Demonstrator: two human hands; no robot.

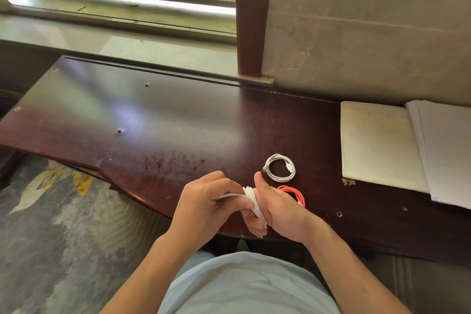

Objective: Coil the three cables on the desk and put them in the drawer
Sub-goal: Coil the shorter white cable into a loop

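1. White cable (251, 201) is looped round our right hand (279, 211), whose fingers curl through the loops, thumb up; our left hand (204, 201) pinches its free end.
2. Both hands meet at the near edge of the dark desk (153, 120).
3. A coiled white cable (280, 168) lies just beyond; the red coil (295, 195) shows partly behind the right hand.
4. We can read no writing or brand anywhere.

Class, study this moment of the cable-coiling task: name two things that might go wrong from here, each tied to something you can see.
1. The white cable is wound around the right hand while the left hand pinches its free end; sliding it off may let the loops spring apart.
2. The red cable lies near the desk front edge, right behind the right hand; a wrist movement might knock it to the floor.
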